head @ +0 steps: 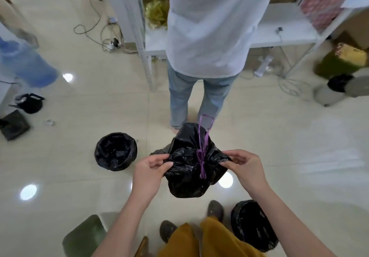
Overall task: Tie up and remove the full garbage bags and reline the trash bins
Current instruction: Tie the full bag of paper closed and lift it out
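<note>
Glossy cream tile floor (ceiling lights mirrored) beneath white shelving.

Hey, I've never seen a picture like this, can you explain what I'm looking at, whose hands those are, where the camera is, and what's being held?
There is no machine here. The one picture comes from a wide-angle camera worn on a person's head, looking forward and down, so the two bare arms reaching in from the bottom are the wearer's own. The left hand and right hand each pinch a side of a full black garbage bag, held above the tiled floor. A purple drawstring is knotted at the bag's top. On the floor sit two bins lined with black bags: one to the left, one by the wearer's feet. Another person stands ahead, facing white shelves.
</note>
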